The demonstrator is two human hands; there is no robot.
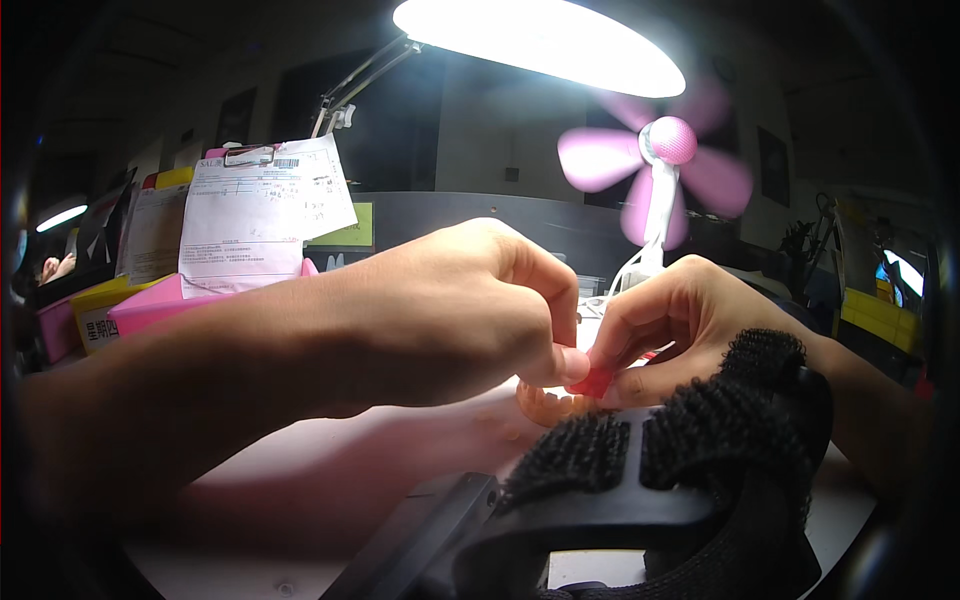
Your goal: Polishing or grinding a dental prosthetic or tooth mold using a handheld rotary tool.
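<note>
My left hand (470,310) reaches in from the left, closed, with its thumb and finger pinching a small red piece (594,384). From the other side my right hand (690,320) is curled around the same piece, thumb below and fingers above. The red piece is glossy and mostly covered by my fingers, so its exact kind cannot be made out. Just beneath it is a peach-coloured, curved object with a bumpy edge, resembling a dental model (545,406). Part of that model is hidden by my fingers and the black strap in front.
A black headgear strap with fuzzy pads (690,450) blocks the lower right. Beyond my hands are a spinning pink fan (672,140) and a bright lamp (540,40). Clipped papers (245,220) stand in a pink bin (150,312) at left. The table (300,530) is pale.
</note>
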